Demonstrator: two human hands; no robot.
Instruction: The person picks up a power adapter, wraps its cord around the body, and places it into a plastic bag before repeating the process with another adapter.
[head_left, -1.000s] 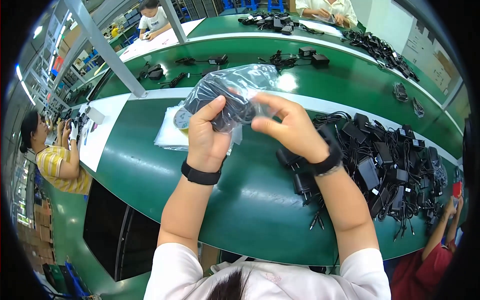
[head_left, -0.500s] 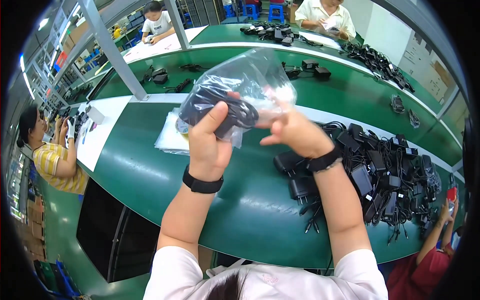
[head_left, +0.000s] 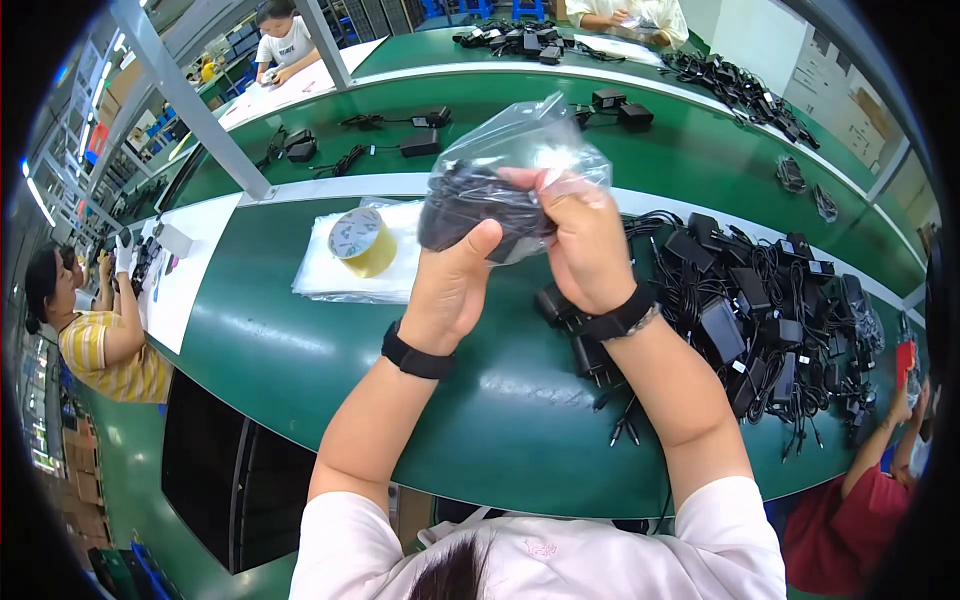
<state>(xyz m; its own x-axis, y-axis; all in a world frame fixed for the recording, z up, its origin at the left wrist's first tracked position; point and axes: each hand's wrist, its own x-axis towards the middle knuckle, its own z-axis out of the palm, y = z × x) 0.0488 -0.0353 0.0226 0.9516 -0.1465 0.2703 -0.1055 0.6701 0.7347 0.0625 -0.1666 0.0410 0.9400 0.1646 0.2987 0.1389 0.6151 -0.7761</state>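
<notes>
Above the green bench I hold a clear plastic bag [head_left: 520, 135] with a black power adapter and its coiled cable [head_left: 472, 215] inside. My left hand [head_left: 452, 285] is closed round the bag's lower left, thumb across the front. My right hand [head_left: 585, 240] grips the bag's right side, thumb and fingers pressed on the plastic. The fingers behind the bag are partly hidden. Beyond my left hand, a roll of yellowish tape [head_left: 366, 246] stands on a stack of flat clear bags [head_left: 318, 268]. Beside my right forearm lies a heap of black power adapters [head_left: 722, 330].
A raised green shelf [head_left: 700, 160] behind the bench carries loose adapters [head_left: 420, 142] and bagged ones [head_left: 790, 175]. A grey metal post [head_left: 215, 110] rises at its left. Other people work at the left [head_left: 110, 330], across the bench and at the right edge.
The bag has moved slightly right, uncovering the tape roll. My right hand, loose and blurred before, has closed on the bag's right side. The whole view has shifted a little.
</notes>
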